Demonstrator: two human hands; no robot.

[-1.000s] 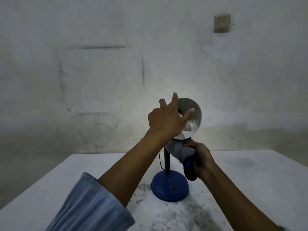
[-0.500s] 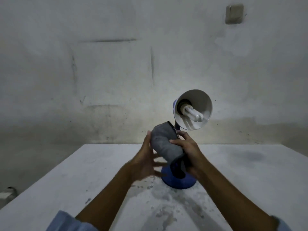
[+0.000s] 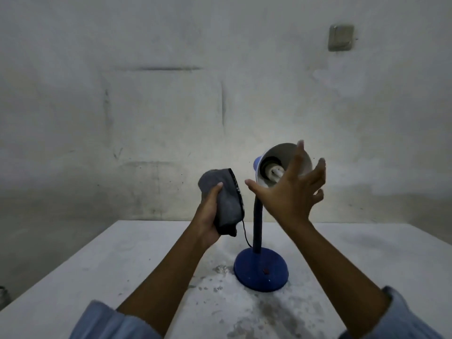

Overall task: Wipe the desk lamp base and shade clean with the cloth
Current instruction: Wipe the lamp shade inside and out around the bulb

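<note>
Hands first, two of them: left hand (image 3: 208, 216) grips the one grey cloth (image 3: 223, 196), held up just left of the lamp's neck. Right hand (image 3: 291, 192) is spread wide, empty, in front of the shade (image 3: 276, 152). One blue lamp, its base (image 3: 260, 270) on the white table (image 3: 97, 265).

Soft grey cloth (image 3: 226, 200), matt and fuzzy. Smooth blue lamp base (image 3: 261, 269), slightly glossy. White matt shade (image 3: 285, 152) inside. Rough, stained tabletop (image 3: 102, 270).
</note>
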